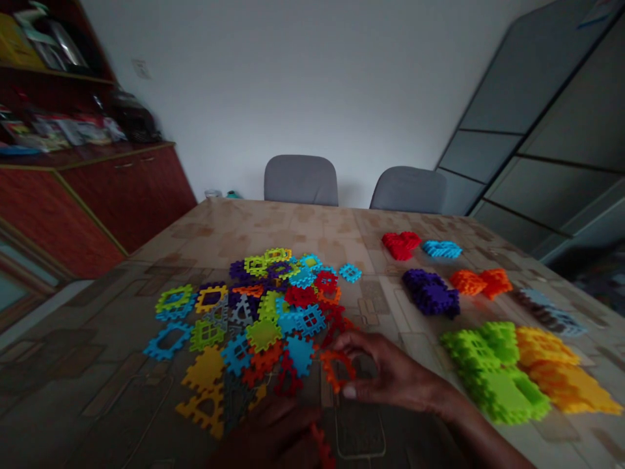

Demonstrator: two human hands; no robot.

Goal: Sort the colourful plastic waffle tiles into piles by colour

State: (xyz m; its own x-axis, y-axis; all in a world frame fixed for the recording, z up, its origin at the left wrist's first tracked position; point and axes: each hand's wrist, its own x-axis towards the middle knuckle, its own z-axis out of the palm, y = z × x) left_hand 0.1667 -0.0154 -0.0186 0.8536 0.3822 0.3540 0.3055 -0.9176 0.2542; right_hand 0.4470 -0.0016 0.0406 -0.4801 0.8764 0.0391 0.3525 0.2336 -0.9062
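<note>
Between the thumb and fingers of my right hand (383, 374) is an orange toothed plastic tile (332, 371) with a cut-out in its middle. My left hand (273, 430), dark and partly blurred at the bottom edge, has its fingers closed around a red toothed tile (323, 448). Just beyond both hands lies a mixed heap of toothed tiles, among them a blue tile (299, 354), a lime tile (263, 333), a yellow tile (204, 367) and a dark grey tile (239, 397). Several heap tiles have window or arch openings.
Sorted stacks stand on the table (332, 228) at the right: red (401, 245), light blue (442, 249), purple (430, 292), orange (481, 283), grey (549, 311), lime (495, 371) and yellow (566, 371). Two grey chairs (301, 179) are behind the far edge.
</note>
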